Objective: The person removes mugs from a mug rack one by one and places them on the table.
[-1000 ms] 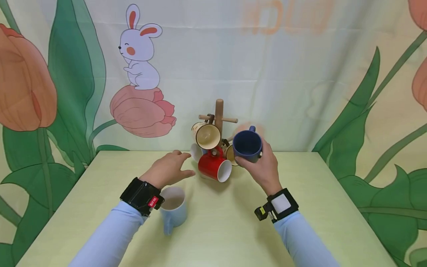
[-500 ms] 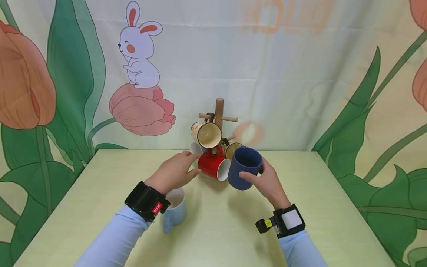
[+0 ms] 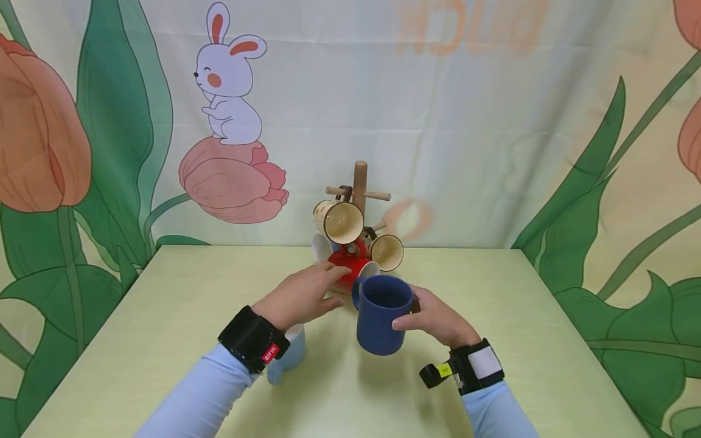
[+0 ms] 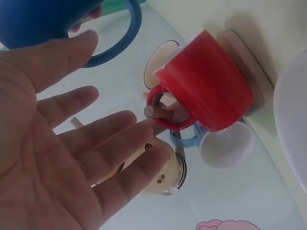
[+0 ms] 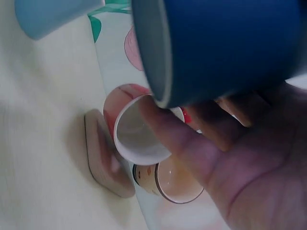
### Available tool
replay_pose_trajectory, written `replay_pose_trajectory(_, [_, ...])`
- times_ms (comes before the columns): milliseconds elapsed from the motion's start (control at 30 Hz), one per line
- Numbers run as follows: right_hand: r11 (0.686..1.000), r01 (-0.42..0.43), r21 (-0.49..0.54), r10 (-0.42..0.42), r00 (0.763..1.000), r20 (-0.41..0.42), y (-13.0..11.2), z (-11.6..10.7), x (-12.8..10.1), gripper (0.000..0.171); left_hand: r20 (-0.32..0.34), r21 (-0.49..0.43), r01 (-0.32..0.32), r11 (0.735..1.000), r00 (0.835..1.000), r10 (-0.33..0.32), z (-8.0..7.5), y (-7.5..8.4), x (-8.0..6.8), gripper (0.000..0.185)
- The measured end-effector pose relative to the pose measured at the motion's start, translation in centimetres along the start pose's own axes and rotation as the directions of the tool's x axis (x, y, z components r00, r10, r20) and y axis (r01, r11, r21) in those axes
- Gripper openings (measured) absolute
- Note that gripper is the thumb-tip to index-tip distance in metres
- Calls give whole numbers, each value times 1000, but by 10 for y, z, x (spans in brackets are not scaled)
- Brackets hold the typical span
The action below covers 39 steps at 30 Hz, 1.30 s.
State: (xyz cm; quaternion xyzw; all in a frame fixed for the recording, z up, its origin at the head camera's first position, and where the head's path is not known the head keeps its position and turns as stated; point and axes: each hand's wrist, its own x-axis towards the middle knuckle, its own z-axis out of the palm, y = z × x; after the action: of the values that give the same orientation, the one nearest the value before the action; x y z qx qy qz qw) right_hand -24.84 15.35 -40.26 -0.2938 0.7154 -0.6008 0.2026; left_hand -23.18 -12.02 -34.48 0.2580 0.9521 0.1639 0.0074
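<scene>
My right hand point(image 3: 438, 319) grips a dark blue mug point(image 3: 380, 325) by its side, held upright above the table with the handle point(image 3: 356, 292) turned left. Just left of it, my left hand point(image 3: 303, 297) reaches out with spread, extended fingers and holds nothing. In the left wrist view the thumb lies close to the blue handle point(image 4: 136, 26); whether they touch I cannot tell. Behind the hands, a red mug point(image 3: 345, 261) hangs by its handle on a wooden mug tree point(image 3: 359, 176), partly covered by my left fingers in the head view.
A cream patterned mug point(image 3: 342, 222) hangs high on the tree, another cream mug point(image 3: 387, 253) lower right. A pale mug point(image 3: 322, 247) hangs at the back left. Below my left wrist, a light blue mug point(image 3: 296, 351) stands on the table. A printed cloth point(image 3: 465, 152) hangs behind.
My right hand has brought the dark blue mug down and left, away from the mug tree, turning its handle to the left. My left hand has moved right, towards the mug.
</scene>
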Motion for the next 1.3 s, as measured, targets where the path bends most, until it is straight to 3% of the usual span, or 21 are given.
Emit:
replay_pose_trajectory(233, [997, -63, 49, 50, 973, 224, 2, 1, 4, 76, 97, -18, -73, 997, 992, 74, 4, 9, -1, 52])
replay_pose_trajectory(433, [996, -75, 40, 55, 929, 366, 7, 4, 9, 79, 210, -107, -170, 980, 959, 190, 10, 13, -1, 35])
replay_pose_trajectory(567, [995, -79, 53, 50, 907, 418, 11, 6, 10, 81, 263, -110, -193, 975, 940, 216, 14, 13, -2, 20])
replay_pose_trajectory(867, [988, -128, 90, 73, 885, 459, 14, 5, 6, 84, 305, -151, -246, 958, 910, 282, 17, 10, -2, 7])
replay_pose_trajectory(1033, [986, -118, 116, 52, 885, 462, 16, 3, 4, 86, 297, -201, -254, 946, 905, 306, 17, 8, -2, 7])
replay_pose_trajectory(1133, [986, -105, 129, 38, 897, 440, 18, 1, 2, 85, 272, -214, -281, 935, 903, 334, 18, 6, -2, 6])
replay_pose_trajectory(1300, [990, -88, 106, 48, 941, 336, 20, -1, -5, 79, 229, -229, -295, 928, 910, 346, 18, 1, -2, 5])
